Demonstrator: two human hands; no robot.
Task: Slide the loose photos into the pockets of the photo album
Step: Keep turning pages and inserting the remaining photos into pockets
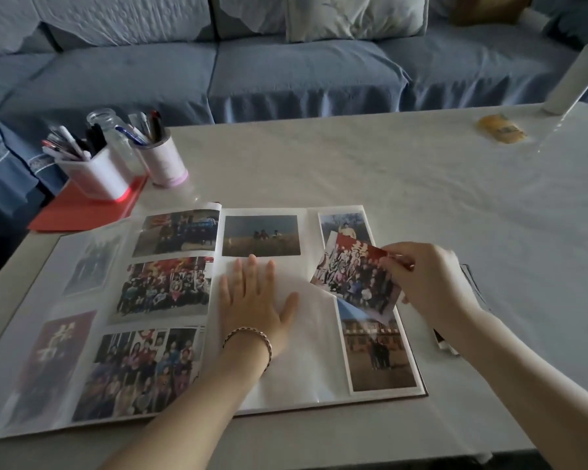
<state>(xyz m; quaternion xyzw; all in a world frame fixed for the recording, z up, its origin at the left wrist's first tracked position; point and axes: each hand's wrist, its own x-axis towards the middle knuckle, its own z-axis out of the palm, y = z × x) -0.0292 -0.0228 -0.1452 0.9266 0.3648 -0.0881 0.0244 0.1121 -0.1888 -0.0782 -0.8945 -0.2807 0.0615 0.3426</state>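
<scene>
Lying open on the pale table (387, 164), the photo album (286, 385) shows filled pockets across its left page and several filled ones on its right page. The left hand (255, 300) rests flat on the right page, fingers straight and spread, pressing the clear film of an empty middle pocket; a bracelet (252, 334) circles its wrist. The right hand (425, 283) pinches the loose photo (353, 276) by its upper right corner between thumb and fingers. That photo, a group shot with a red banner, sits tilted over the right side of the page, overlapping a narrow portrait above it and another below. Its lower edge meets the lifted film, though whether it is inside the pocket cannot be told. At the table's far left stand two pen holders (95, 178) and a glass jar (112, 130), with a red folder (82, 212) underneath. A blue sofa (286, 72) runs behind the table.
</scene>
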